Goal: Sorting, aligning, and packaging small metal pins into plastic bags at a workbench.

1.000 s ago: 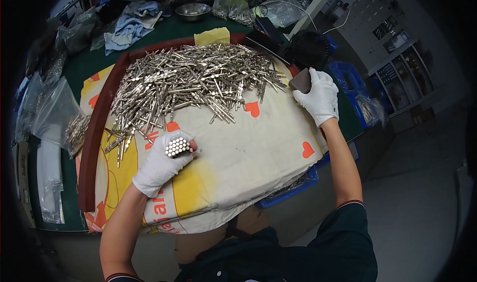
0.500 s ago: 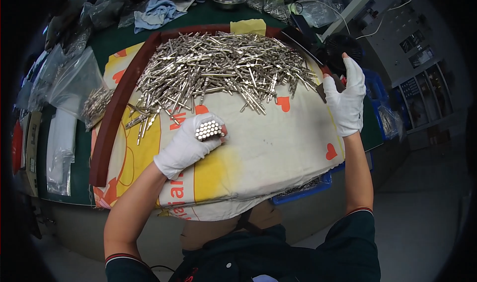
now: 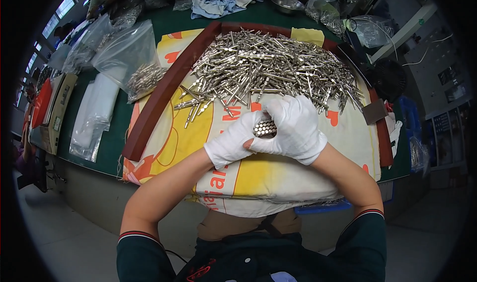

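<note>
In the middle of the work surface my left hand (image 3: 232, 141), in a white glove, is closed around a bundle of slim metal bits (image 3: 265, 128). Their round ends face up, packed tightly together. My right hand (image 3: 298, 129), gloved too with bare fingertips, wraps the bundle's other side. Its thumb meets the left hand's fingers below the bundle, and both hands hide most of the bits' length. Just beyond the hands lies a large loose heap of shiny metal bits (image 3: 278, 66) on a printed cloth (image 3: 258, 175).
A dark red wooden frame (image 3: 161, 101) borders the cloth. At left are a clear bag of bits (image 3: 144, 78), plastic sleeves (image 3: 94, 113) and a beige device (image 3: 59, 115). A metal bowl (image 3: 287, 4) and blue cloth (image 3: 221, 3) lie behind. A small black fan (image 3: 388, 78) stands at right.
My right hand has come in from the frame's right side and closed on the bundle beside my left hand. The view has turned, so the table appears farther right.
</note>
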`<control>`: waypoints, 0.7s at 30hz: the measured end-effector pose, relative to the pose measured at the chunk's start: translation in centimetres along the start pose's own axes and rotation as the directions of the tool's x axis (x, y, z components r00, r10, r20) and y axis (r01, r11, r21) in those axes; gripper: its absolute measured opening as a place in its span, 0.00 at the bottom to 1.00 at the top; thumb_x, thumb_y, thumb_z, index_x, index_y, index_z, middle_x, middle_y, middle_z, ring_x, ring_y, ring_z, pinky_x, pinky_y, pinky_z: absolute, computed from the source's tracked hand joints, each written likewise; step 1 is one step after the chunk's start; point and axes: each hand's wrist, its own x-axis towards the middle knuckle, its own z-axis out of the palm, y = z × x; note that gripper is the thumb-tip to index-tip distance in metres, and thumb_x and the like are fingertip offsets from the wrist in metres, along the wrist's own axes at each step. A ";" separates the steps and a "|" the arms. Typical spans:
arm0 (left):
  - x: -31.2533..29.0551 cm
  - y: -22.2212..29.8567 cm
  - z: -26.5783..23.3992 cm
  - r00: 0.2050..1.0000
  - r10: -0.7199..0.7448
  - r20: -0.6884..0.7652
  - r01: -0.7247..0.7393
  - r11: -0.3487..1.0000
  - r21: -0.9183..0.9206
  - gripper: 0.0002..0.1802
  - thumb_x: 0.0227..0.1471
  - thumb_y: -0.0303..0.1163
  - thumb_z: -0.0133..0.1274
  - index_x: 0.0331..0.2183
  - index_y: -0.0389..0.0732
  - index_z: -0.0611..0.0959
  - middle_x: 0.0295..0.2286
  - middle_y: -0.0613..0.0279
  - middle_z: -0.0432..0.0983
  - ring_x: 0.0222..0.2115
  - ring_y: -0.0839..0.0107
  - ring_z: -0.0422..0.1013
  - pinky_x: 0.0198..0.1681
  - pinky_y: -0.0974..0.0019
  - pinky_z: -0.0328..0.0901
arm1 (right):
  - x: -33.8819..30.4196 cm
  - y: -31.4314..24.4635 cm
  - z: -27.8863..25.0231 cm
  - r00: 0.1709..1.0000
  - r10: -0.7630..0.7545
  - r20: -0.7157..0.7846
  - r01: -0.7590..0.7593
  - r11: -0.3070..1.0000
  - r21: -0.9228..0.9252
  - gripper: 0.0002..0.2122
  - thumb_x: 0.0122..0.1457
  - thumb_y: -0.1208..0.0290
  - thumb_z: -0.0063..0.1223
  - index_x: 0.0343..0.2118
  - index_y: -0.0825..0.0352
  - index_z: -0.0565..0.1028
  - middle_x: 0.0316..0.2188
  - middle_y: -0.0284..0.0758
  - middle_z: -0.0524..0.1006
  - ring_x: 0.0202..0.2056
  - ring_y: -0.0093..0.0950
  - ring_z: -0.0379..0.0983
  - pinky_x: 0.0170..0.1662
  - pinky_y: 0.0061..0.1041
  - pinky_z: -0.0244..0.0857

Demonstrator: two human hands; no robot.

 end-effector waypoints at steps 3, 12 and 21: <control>-0.1 -1.1 -0.1 0.991 0.131 -0.021 -0.127 0.984 0.122 0.41 0.41 0.23 0.54 0.58 0.37 0.59 0.54 0.49 0.62 0.57 0.61 0.58 0.60 0.63 0.52 | -0.1 0.1 1.4 0.997 0.008 -0.070 -0.008 1.000 -0.009 0.23 0.40 0.46 0.65 0.26 0.62 0.72 0.18 0.31 0.70 0.20 0.30 0.68 0.26 0.29 0.59; 0.3 -1.6 0.1 0.987 0.157 0.015 -0.158 0.986 0.048 0.49 0.42 0.23 0.54 0.63 0.37 0.49 0.61 0.56 0.50 0.62 0.64 0.48 0.63 0.63 0.44 | -0.9 0.6 2.7 0.987 0.047 -0.153 -0.009 0.971 0.237 0.19 0.40 0.52 0.68 0.20 0.62 0.72 0.14 0.33 0.69 0.16 0.33 0.67 0.22 0.31 0.60; 0.0 -1.1 0.4 0.997 0.071 -0.010 -0.070 0.997 0.022 0.52 0.39 0.21 0.54 0.63 0.39 0.48 0.61 0.56 0.50 0.61 0.64 0.49 0.63 0.64 0.45 | -1.2 0.6 2.6 0.991 0.051 -0.124 -0.013 0.957 0.289 0.14 0.41 0.59 0.67 0.21 0.63 0.74 0.15 0.34 0.71 0.16 0.33 0.66 0.22 0.30 0.58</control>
